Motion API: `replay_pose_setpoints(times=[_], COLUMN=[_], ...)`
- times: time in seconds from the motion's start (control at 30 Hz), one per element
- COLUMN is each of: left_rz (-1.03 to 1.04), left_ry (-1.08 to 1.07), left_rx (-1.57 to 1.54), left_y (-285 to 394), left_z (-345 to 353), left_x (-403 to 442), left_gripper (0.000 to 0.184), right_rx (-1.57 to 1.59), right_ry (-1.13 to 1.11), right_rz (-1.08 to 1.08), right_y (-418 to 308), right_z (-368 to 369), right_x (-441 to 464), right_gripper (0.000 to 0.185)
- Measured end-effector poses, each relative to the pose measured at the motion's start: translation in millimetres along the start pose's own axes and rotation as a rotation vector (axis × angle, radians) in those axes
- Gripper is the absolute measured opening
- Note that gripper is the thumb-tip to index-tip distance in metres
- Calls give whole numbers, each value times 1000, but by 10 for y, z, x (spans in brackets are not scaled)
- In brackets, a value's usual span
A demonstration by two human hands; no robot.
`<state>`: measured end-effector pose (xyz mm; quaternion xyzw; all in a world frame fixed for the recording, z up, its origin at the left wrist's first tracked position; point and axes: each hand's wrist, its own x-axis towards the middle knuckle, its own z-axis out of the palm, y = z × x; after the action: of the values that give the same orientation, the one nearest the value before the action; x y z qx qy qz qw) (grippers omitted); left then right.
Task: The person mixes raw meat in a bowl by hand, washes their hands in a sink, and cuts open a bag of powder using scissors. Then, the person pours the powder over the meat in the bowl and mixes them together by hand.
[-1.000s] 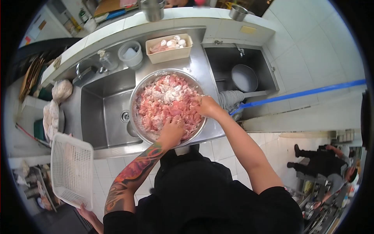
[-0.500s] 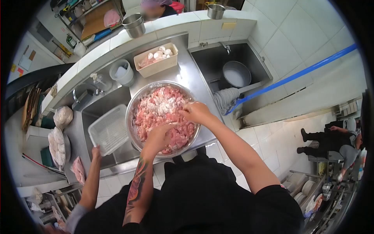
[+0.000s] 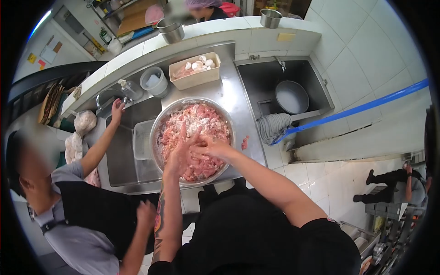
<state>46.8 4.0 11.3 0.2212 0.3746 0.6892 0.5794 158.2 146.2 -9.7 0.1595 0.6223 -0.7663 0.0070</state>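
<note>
A wide metal bowl [image 3: 158,169] of raw pink meat pieces [image 3: 208,123], with white powder on top, stands on the steel counter. Over the meat, near the bowl's middle, is my left hand [image 3: 182,146], its fingers stretched out and apart. My right hand [image 3: 213,147] reaches in from the right, its fingertips close to my left hand; its fingers are bent and partly hidden, so what they hold, if anything, cannot be made out. A small scrap of meat [image 3: 245,142] lies on the counter right of the bowl.
A co-worker [image 3: 82,197] at the left reaches toward the faucet. A white basket [image 3: 143,140] sits in the left sink [image 3: 120,160]. Behind the bowl are a tub with eggshells [image 3: 195,81] and a plastic bucket [image 3: 160,87]. A blue pole [image 3: 357,112] crosses the right side.
The co-worker has let go of the basket, which now rests in the sink, and has come further into view. My hands have moved close together. The meat scrap right of the bowl now shows.
</note>
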Motion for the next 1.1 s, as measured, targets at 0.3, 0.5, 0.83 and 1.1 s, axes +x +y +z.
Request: replay_pose_setpoints(times=[0.3, 0.5, 0.83, 1.1], left_rz=[-236, 294, 269, 318], left_ry=[564, 579, 640, 665], left_rx=[618, 1556, 1693, 1631], left_y=[175, -369, -609, -530], left_z=[207, -93, -85, -88], left_x=[-226, -412, -402, -625], left_gripper=[63, 41, 40, 40], right_rx=[-662, -552, -1308, -942], right_ry=[144, 480, 397, 363], right_rz=[-309, -197, -148, -37], right_y=[271, 153, 1381, 1491], right_z=[-209, -1283, -1302, -1726], right_x=[128, -245, -577, -469], right_gripper=[33, 28, 17, 14])
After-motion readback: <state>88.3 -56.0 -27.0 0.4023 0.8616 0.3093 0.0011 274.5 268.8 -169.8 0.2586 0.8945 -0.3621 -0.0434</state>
